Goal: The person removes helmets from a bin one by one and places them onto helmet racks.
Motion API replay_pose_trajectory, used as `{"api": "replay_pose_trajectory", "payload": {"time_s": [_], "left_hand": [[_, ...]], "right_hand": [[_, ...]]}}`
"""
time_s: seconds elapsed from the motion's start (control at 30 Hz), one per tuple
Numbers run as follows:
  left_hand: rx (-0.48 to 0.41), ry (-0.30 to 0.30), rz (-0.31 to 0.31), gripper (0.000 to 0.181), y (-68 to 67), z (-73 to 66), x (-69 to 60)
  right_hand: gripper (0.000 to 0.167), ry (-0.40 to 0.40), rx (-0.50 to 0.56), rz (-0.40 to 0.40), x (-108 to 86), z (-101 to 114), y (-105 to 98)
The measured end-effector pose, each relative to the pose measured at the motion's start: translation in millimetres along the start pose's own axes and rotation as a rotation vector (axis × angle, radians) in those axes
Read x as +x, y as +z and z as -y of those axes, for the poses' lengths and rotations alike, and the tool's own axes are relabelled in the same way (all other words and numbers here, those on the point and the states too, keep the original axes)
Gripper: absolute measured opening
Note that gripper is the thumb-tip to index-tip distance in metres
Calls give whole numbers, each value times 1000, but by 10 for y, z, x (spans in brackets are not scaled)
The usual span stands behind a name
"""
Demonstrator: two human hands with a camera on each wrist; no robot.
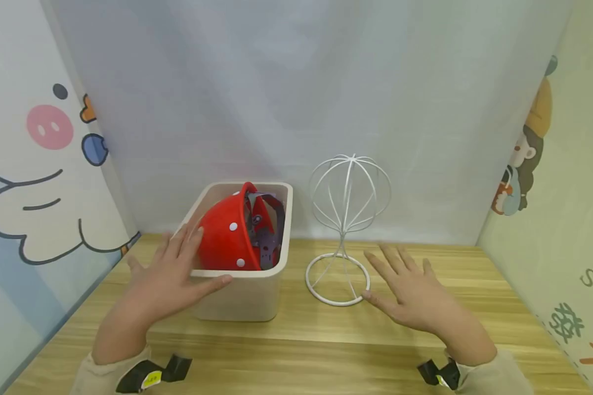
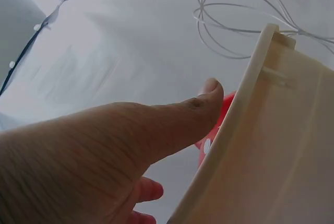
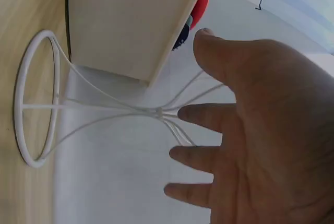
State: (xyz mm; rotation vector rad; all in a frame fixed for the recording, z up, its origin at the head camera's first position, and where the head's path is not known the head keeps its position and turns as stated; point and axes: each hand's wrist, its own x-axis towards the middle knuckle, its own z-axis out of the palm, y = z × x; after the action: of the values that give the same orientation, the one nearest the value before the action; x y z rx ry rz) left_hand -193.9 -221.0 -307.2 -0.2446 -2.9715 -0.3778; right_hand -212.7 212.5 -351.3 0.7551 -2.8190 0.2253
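Note:
A red helmet with white dots (image 1: 222, 233) lies on its side in a cream plastic bin (image 1: 242, 296), its strapped inside turned to the right. My left hand (image 1: 165, 277), fingers spread, hovers at the bin's front left rim. In the left wrist view the thumb (image 2: 182, 125) is stretched out near the bin's edge (image 2: 245, 93); whether it touches cannot be told. To the right of the bin a white wire stand (image 1: 343, 236) with a round cage top stands upright. Beside its base is my right hand (image 1: 407, 291), fingers spread, with nothing in it.
The wooden table (image 1: 296, 356) carries the bin and the stand. Behind them hangs a pale grey curtain (image 1: 425, 109). Cartoon-printed panels flank the table, one on the left (image 1: 34, 181) and one on the right (image 1: 563, 230).

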Motion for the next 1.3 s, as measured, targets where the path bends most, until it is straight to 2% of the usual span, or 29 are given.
{"api": "replay_pose_trajectory", "payload": {"time_s": [0.1, 0.2, 0.3, 0.37, 0.5, 0.57, 0.6, 0.73, 0.8, 0.9, 1.0, 1.07, 1.2, 1.3], "left_hand": [[-74, -38, 0, 120, 12, 89, 26], [-191, -79, 40, 124, 34, 189, 45], [-325, -83, 56, 124, 68, 257, 59], [-397, -60, 40, 119, 94, 278, 71], [-485, -20, 3, 105, 114, 260, 84], [-526, 6, -11, 98, 123, 235, 95], [-539, 14, -17, 96, 131, 218, 100], [-589, 59, -36, 89, 194, 114, 135], [-591, 68, -37, 90, 229, 31, 159], [-590, 65, -29, 94, 250, -88, 172], [-595, 39, -13, 99, 227, -172, 158], [-596, 18, -3, 101, 201, -201, 141], [-591, -9, 14, 104, 158, -219, 120], [-582, -16, 23, 105, 147, -216, 116]], "right_hand": [[67, -139, 94, -55, 71, 108, 86], [61, -270, 253, -106, 163, 285, 156], [59, -334, 404, -146, 285, 504, 185], [60, -374, 516, -175, 415, 651, 182], [63, -370, 770, -233, 764, 964, 136], [65, -306, 867, -247, 961, 1127, 119], [67, -254, 883, -256, 1053, 1207, 114], [89, -24, 810, -239, 1336, 1463, 101], [100, 57, 711, -212, 1414, 1524, 88], [110, 121, 562, -110, 1461, 1565, 66], [115, 129, 454, -25, 1467, 1571, 48], [117, 123, 442, 13, 1464, 1568, 38], [113, 116, 456, 20, 1455, 1570, 19], [101, 107, 462, -3, 1450, 1578, 20]]}}
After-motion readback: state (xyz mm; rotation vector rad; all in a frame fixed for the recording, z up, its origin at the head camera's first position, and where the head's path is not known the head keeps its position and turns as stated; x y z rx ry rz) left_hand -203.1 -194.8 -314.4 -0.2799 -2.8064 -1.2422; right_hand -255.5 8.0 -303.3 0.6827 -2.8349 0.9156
